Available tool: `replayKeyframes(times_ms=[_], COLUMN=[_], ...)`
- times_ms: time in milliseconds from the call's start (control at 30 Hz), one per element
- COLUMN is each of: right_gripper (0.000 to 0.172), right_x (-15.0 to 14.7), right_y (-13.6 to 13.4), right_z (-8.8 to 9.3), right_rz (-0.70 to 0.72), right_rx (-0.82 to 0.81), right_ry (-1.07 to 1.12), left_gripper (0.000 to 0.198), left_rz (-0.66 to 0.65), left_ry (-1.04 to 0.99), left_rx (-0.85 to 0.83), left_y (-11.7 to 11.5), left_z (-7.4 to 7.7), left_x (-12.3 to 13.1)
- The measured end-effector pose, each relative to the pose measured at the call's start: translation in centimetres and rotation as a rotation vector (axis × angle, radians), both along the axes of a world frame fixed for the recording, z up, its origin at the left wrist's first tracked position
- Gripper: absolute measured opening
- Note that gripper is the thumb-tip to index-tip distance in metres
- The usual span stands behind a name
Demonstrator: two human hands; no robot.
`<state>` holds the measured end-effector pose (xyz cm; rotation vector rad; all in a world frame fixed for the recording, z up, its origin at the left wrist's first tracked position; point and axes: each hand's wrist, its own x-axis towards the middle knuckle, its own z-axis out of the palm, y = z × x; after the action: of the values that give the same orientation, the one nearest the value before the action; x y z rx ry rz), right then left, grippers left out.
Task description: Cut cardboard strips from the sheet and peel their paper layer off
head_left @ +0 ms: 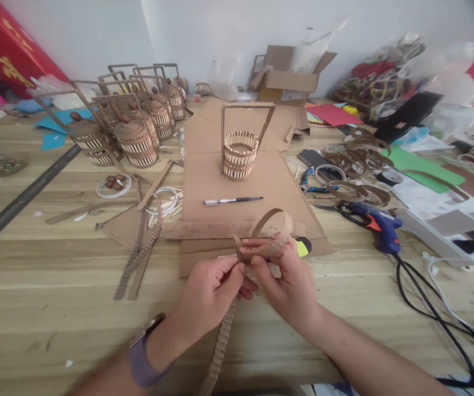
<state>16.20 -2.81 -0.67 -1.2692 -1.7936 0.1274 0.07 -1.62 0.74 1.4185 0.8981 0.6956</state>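
My left hand (212, 291) and my right hand (288, 280) meet above the near table edge, both closed on a corrugated cardboard strip (264, 245). The strip is wrapped round a small cardboard disc (280, 224) held by the right fingers, and its loose end (220, 346) trails down toward me under the left hand. A watch sits on my left wrist. Beyond the hands lies a flat cardboard sheet (245, 181) with a pen (232, 201) and a small slatted cardboard basket (240, 154) with a tall handle.
Several finished lidded baskets (136, 140) stand at the back left. Loose cardboard strips (140, 256) lie left of the sheet. A blue glue gun (379, 223) with cables, scissors, coiled strips (354, 159), coloured paper and an open box (290, 77) crowd the right side.
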Motion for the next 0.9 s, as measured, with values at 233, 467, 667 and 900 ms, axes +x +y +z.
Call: replayKeyframes(times_ms=[233, 467, 667, 900], right_gripper=[0.015, 0.017, 0.016, 0.016], right_x=[0.06, -0.29, -0.21, -0.14], right_y=[-0.05, 0.32, 0.26, -0.06], right_z=[0.0, -0.24, -0.15, 0.31], right_rz=[0.036, 0.065, 0.074, 0.01], right_rx=[0.048, 0.055, 0.092, 0.03], right_ry=[-0.006, -0.083, -0.063, 0.019], left_gripper=[0.032, 0.034, 0.03, 0.03], left_rz=[0.053, 0.091, 0.081, 0.026], left_ry=[-0.061, -0.027, -0.028, -0.044], left_rx=[-0.084, -0.087, -0.068, -0.039], left_y=[0.29, 0.55, 0.14, -0.15], left_z=[-0.14, -0.27, -0.22, -0.05], left_x=[0.08, 0.12, 0.35, 0.17])
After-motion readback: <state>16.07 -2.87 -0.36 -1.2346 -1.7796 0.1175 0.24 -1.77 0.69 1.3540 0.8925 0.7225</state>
